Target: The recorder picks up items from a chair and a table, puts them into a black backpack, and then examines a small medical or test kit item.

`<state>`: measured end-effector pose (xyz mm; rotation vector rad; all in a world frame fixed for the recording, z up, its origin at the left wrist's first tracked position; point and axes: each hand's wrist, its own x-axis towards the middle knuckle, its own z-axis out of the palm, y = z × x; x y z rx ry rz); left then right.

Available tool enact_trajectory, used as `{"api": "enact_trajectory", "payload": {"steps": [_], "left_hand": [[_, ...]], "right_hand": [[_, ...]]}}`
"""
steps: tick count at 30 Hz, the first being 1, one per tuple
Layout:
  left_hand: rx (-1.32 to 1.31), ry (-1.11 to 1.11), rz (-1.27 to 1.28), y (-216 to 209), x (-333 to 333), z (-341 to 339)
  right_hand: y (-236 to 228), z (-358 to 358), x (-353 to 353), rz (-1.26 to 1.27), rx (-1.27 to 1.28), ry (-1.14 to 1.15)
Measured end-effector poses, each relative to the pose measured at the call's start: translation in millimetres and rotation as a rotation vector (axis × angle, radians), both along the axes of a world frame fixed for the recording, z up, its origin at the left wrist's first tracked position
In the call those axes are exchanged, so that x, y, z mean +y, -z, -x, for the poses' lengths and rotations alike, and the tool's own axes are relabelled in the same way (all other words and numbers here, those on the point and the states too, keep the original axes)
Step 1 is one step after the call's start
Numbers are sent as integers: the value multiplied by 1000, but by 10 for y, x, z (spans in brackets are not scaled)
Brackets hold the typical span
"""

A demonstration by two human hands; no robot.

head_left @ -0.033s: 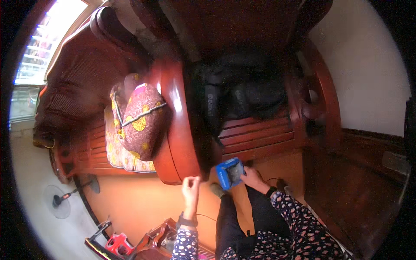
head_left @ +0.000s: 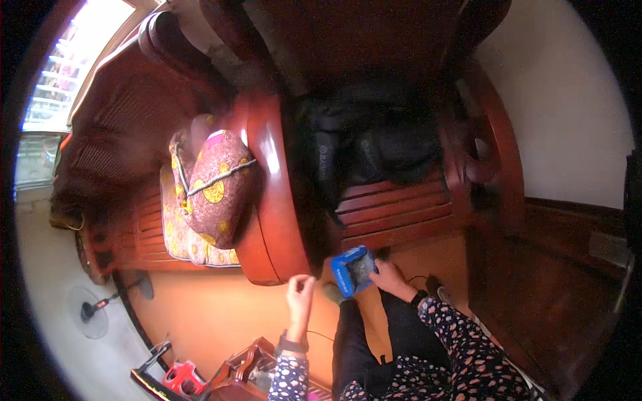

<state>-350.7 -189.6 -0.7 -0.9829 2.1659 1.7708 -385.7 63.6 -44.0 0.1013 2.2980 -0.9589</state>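
My right hand (head_left: 389,278) grips the right edge of a small blue box (head_left: 343,273) in front of my legs. Pale lettering runs along the box's side, and a greyish opening or window faces up; what lies inside is too blurred to name. To the left of the box, and apart from it, my left hand (head_left: 300,294) is raised with thumb and fingers curled together. Whether anything small sits between those fingertips cannot be made out.
A red wooden bench (head_left: 401,217) carrying black bags (head_left: 374,150) stands ahead. Left of it, a patterned cushion (head_left: 221,194) rests beside a glossy wooden arm (head_left: 271,200). A fan (head_left: 87,311), a red plastic object (head_left: 184,379) and wooden furniture (head_left: 251,364) stand lower left.
My left hand has shifted slightly right, with its fingers still curled. The blue box has moved a little left and down in my right hand.
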Motion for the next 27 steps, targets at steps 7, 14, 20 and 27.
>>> {"api": "enact_trajectory", "payload": {"steps": [7,14,20,27], "left_hand": [[-220,3,-566,-158,611,-345],[-176,152,-428,-223,776,-288],[-186,9,-420,-125,759,-252],[-262,1,-460,-166,682,-336]], "right_hand": [[-476,-61,94,103,-35,-72],[-560,93,107,165,-5,-122],[-218,342,249,304,-217,-233],[424,1508,526,57,266,305]]}}
